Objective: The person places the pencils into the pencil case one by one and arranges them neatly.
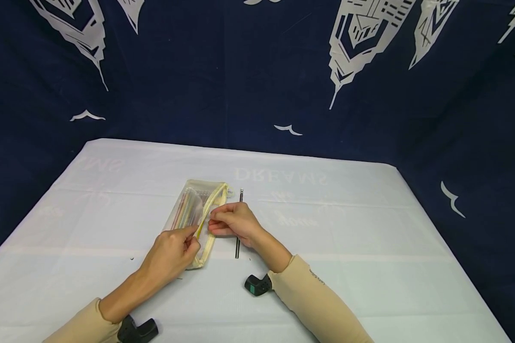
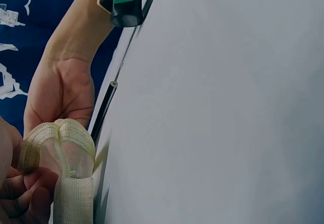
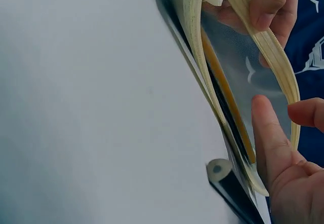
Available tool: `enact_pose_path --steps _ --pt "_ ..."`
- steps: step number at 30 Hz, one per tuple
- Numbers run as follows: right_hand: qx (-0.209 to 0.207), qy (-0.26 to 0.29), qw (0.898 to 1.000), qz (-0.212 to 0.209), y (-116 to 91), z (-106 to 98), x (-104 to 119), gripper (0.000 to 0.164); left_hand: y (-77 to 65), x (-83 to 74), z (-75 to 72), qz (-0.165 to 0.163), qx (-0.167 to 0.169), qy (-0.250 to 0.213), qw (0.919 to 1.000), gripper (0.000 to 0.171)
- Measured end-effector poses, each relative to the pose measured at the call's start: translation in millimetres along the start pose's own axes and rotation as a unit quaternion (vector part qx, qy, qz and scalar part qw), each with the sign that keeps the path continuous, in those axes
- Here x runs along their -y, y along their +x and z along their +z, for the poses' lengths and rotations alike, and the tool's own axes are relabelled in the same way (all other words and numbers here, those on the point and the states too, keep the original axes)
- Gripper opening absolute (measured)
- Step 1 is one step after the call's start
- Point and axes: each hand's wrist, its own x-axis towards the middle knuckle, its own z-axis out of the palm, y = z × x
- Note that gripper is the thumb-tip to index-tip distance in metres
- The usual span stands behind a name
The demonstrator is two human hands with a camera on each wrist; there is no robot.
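A see-through mesh pencil pouch (image 1: 192,193) with cream zipper edging lies on the white table, its mouth spread apart. Several coloured pencils (image 1: 182,209) show through it, and a yellow pencil (image 3: 228,92) lies along the opening. My left hand (image 1: 171,250) pinches one zipper edge (image 3: 276,49) between thumb and finger. At the mouth is my right hand (image 1: 236,222), one finger extended beside the yellow pencil and another fingertip touching the edging; its remaining fingers are partly hidden. Beneath the right hand a black pencil (image 1: 237,250) lies on the table beside the pouch.
The white-covered table (image 1: 347,286) stretches out around the pouch, with a dark blue patterned cloth (image 1: 197,85) hanging behind. Black wrist cameras (image 1: 257,285) are strapped on both wrists. A tiny dark speck (image 1: 131,258) lies left of the left hand.
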Motion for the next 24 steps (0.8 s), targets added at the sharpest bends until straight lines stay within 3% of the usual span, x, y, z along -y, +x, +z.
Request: enact_pose_path --steps 24 --pt "-0.013 -0.023 1.000 -0.016 0.1 -4.2 3.1 0.023 0.1 0.8 0.2 -0.008 0.000 0.007 0.9999 0.030"
